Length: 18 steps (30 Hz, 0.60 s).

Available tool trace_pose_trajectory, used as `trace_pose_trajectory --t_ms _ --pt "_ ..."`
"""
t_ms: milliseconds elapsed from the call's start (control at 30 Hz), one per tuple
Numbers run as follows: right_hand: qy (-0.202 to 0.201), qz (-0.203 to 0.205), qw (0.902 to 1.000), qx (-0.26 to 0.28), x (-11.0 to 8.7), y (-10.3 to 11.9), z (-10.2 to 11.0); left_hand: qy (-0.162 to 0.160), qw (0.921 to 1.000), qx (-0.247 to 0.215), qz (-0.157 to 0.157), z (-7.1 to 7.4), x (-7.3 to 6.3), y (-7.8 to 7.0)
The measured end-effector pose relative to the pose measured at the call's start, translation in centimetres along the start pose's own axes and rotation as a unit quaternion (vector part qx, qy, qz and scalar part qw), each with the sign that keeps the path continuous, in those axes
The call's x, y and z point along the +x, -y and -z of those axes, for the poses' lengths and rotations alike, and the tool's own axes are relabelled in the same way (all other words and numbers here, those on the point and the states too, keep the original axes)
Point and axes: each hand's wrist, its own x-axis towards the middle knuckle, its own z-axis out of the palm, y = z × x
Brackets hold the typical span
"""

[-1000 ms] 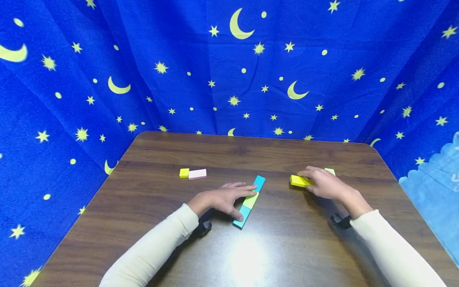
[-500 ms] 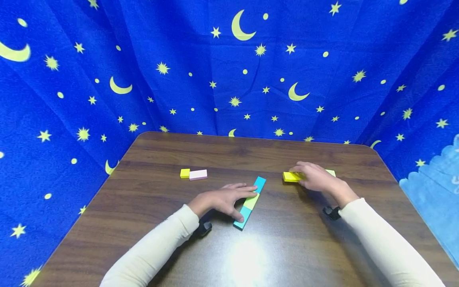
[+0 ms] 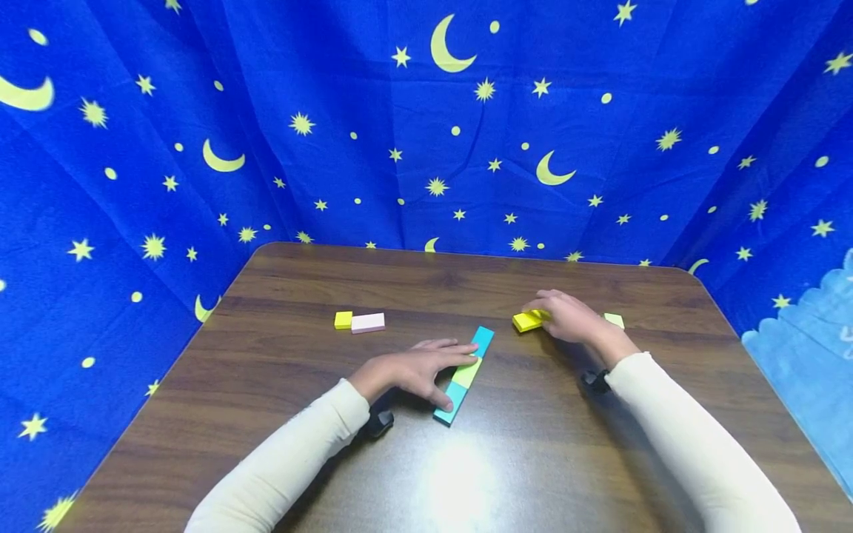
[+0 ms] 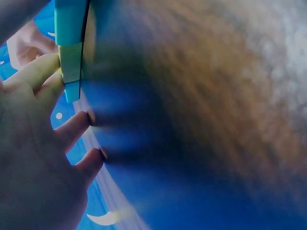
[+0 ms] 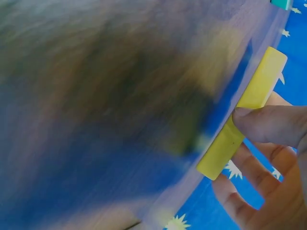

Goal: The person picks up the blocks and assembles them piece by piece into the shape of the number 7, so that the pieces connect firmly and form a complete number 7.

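In the head view my left hand [image 3: 423,370] rests with spread fingers on a slanted row of end-to-end blocks. A blue block [image 3: 483,338] lies at its far end, a lime-green block [image 3: 467,371] in the middle, and a teal block [image 3: 446,411] at the near end, under my thumb. To the right, my right hand [image 3: 566,314] pinches a yellow block [image 3: 525,321] between thumb and fingers. The right wrist view shows the yellow block [image 5: 263,79] as a long bar; my thumb crosses its middle, so I cannot tell whether it is one piece or two.
A small yellow block [image 3: 343,320] and a pale pink block [image 3: 368,323] lie together at the left. Behind my right hand sits a pale green block [image 3: 614,320]. The brown wooden table [image 3: 300,281] ends at a blue curtain [image 3: 373,96] with moons and stars.
My right hand has moved left and slightly away with the yellow block, which is now turned at a different slant. My left hand and the row have stayed put.
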Motion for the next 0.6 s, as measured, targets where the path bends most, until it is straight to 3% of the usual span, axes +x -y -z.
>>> trace_pose_trajectory --t_ms 333,600 --pt "-0.021 0.049 0.9986 -0.004 2.3 0.7 -1.4 0.0 1.0 0.006 0.0 -0.2 0.0 0.1" --pt "-0.035 0.049 0.9982 0.008 3.1 1.5 -1.7 -0.001 1.0 -0.001 0.002 -0.1 -0.3 -0.2"
